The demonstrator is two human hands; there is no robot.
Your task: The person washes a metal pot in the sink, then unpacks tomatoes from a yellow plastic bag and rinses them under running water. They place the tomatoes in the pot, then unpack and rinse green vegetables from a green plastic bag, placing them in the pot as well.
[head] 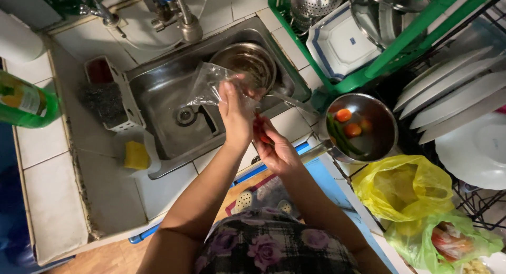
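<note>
My left hand (235, 111) holds a clear plastic bag (209, 84) up over the steel sink (168, 102). My right hand (274, 146) is just beside it, cupped around small red and orange things, likely peppers or tomatoes, partly hidden by the fingers. To the right, a steel saucepan (379, 116) on the counter holds orange-red tomatoes (343, 115) and green chillies (340, 137). A steel bowl (245, 60) sits in the back of the sink.
A tap (187, 21) rises behind the sink. A sponge holder (108, 97) and yellow sponge (136, 155) lie left, with a green bottle (23, 102). A green dish rack (400, 47) with plates stands right. Yellow bag (403, 187) and green bag (445, 242) lie at lower right.
</note>
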